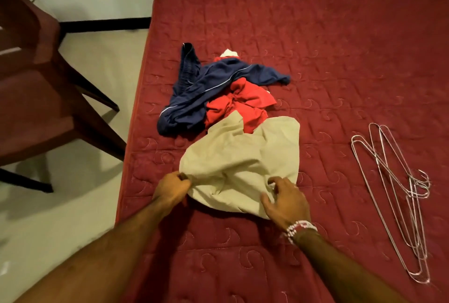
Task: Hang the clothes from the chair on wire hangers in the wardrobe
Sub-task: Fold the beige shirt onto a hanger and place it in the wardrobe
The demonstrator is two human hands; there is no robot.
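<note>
Two bare forearms reached forward over a dark red quilted mattress (315,47). The left hand (171,189) pinched a bunched edge of a beige garment (238,157) between its thumb and curled fingers. The right hand (285,202), with a beaded bracelet (300,228) at the wrist, lay on the garment's near right side. Its fingers were spread and only slightly bent, gripping nothing that could be seen.

The beige garment lay crumpled between and just beyond both hands. Touching its far edge was a red garment (243,103), with a navy garment (209,86) with thin white piping draped over its left side. Well to the right of the right hand lay a loose bundle of wire hangers (393,181), hooks tangled together. Far left of the left hand, on the floor, stood a dark brown chair (36,84). No wardrobe showed.

To do this step well, the right hand would probably need to take a matching edge. The cloth could then be shaken flat and its opening found before reaching for a hanger.
</note>
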